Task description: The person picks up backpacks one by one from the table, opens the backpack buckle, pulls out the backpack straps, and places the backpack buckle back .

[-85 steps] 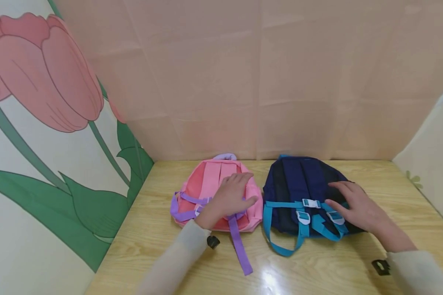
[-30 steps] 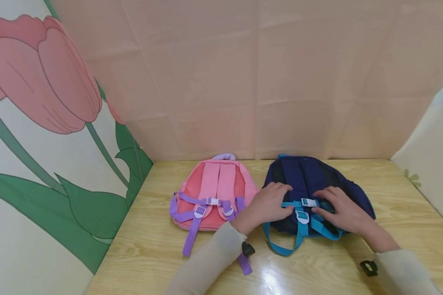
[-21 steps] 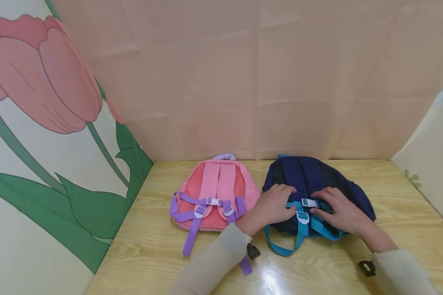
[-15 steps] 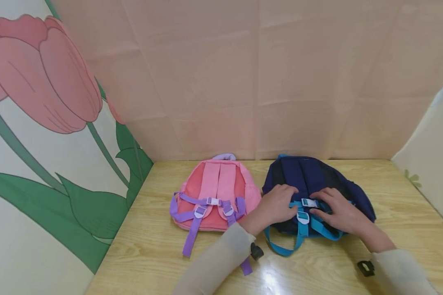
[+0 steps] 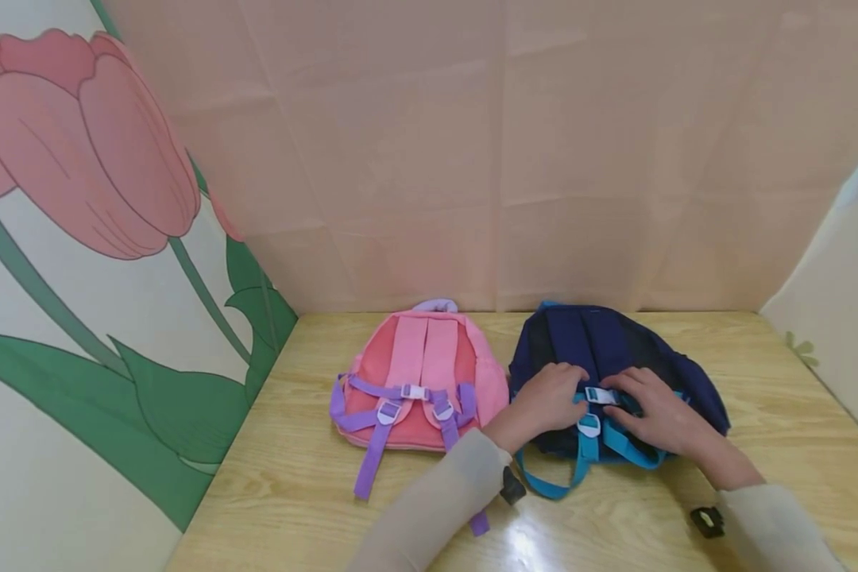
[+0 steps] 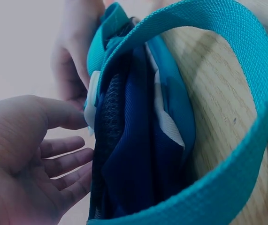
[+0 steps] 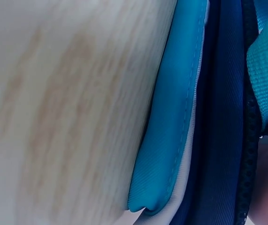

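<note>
A pale, wood-grained counter point(image 5: 279, 469) runs under everything, glossy below the dark navy fabric backpack point(image 5: 572, 338) that lies on it with its shoulder straps facing up. Nearest the viewer, two cream sleeves point(image 5: 432, 500) reach in towards the navy backpack, each with a small black device point(image 5: 512, 486) beside the cuff. A turquoise webbing loop point(image 5: 552, 489) hangs from the backpack's near edge onto the counter.

Over the lower part of the navy backpack, the left hand point(image 5: 549, 396) rests at the left end of its turquoise cross strap. In the left wrist view its fingers are apart and lightly bent, the thumb at a white plastic fitting. The right hand point(image 5: 654, 415) arches over the right half of the backpack, fingertips at the white plastic buckle point(image 5: 601, 396) in the middle of the cross strap; whether they pinch it cannot be told, and the right wrist view shows mainly the backpack's side. Just below the buckle sits a white strap adjuster point(image 5: 589, 424).

Close on the navy backpack's left lies a pink fabric backpack point(image 5: 407, 349) with purple webbing straps point(image 5: 374, 461). Beyond both hangs a creased beige-pink cloth point(image 5: 500, 159); far left of the navy backpack, a large pink tulip point(image 5: 79, 143) decorates the wall.
</note>
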### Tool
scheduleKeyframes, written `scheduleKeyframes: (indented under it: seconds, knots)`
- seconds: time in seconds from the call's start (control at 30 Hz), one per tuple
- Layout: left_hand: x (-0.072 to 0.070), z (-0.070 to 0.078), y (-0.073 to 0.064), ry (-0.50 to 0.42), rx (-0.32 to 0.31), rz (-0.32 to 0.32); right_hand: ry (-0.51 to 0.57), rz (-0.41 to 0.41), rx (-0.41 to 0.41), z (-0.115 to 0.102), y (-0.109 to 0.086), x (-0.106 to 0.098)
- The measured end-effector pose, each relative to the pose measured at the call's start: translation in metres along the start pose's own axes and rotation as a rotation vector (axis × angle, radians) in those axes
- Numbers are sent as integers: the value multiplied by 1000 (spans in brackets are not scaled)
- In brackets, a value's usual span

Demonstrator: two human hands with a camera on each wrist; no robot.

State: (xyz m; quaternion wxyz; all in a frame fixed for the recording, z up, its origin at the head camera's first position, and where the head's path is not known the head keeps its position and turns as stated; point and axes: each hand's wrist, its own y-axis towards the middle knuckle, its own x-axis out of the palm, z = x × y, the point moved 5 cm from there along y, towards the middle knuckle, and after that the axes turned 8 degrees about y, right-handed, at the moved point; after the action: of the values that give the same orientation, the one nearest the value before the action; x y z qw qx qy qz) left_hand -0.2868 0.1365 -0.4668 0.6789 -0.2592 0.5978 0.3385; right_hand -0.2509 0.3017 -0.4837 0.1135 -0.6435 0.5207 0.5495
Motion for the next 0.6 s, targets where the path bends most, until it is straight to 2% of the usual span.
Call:
scheduleKeyframes:
  seconds: [0.33, 0.5, 0.6]
  knots:
    - [6, 4, 7, 36, -21, -23, -5, 23, -37, 1, 1, 2]
    - [8, 4, 10, 67, -6, -2, 2, 34, -51, -1, 2, 1]
    - [11, 5, 13, 79, 2, 8, 15, 33, -31, 1, 2, 1]
